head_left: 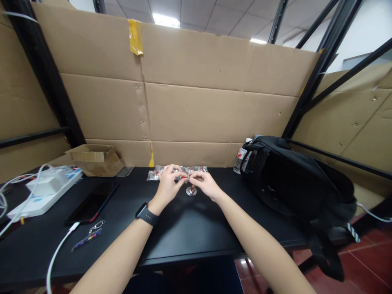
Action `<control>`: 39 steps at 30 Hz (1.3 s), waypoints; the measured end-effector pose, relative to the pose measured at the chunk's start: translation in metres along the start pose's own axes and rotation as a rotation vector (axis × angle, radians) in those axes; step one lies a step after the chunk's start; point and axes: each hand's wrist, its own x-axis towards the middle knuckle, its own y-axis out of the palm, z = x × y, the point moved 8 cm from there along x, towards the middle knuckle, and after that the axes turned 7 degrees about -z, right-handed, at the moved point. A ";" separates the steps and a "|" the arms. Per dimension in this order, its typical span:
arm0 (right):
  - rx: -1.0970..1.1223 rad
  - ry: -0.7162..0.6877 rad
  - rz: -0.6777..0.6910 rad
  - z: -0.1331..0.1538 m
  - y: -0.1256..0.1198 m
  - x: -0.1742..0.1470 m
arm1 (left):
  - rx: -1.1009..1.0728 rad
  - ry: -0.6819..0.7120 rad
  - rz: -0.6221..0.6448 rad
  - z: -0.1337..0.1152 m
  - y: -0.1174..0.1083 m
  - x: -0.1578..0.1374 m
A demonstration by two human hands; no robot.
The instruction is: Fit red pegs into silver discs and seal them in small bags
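Observation:
My left hand (169, 180), with a dark watch (147, 214) on its wrist, pinches at the middle of the table. Opposite it, my right hand (205, 183) is closed in a pinch too, and the fingertips of both hands almost meet. A bit of red shows between them, but what they hold is too small to make out. Just below the fingertips is a round silver disc (191, 191) with a small reddish part at its centre. Behind the hands lie several clear plastic packets (200, 168) with red bits inside, partly covered by the fingers.
On the left are a small cardboard box (102, 165), a white power strip (45, 194) with cables, a phone (92, 203) and a keychain (87, 239). At right stand a water bottle (238, 162) and a black backpack (294, 188). A cardboard wall (196, 114) closes the back.

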 end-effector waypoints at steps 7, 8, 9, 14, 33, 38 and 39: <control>-0.124 -0.105 -0.034 0.006 -0.004 0.003 | -0.013 0.042 0.065 0.003 0.002 0.002; -0.145 -0.111 -0.032 0.007 -0.005 0.003 | -0.026 0.033 0.065 0.004 0.000 0.004; -0.171 -0.114 -0.024 0.007 -0.004 0.003 | -0.046 0.030 0.075 0.005 -0.002 0.004; -0.258 -0.112 0.032 0.002 -0.003 0.002 | -0.089 0.124 0.257 -0.003 0.007 -0.003; -0.289 -0.057 0.066 -0.011 0.003 0.004 | -0.002 0.095 0.434 0.009 0.029 -0.014; -0.467 -0.166 0.074 -0.004 0.000 0.002 | 0.032 0.068 0.376 0.018 0.026 -0.012; -0.538 -0.201 0.075 -0.003 -0.001 0.002 | 0.047 0.062 0.368 0.020 0.025 -0.012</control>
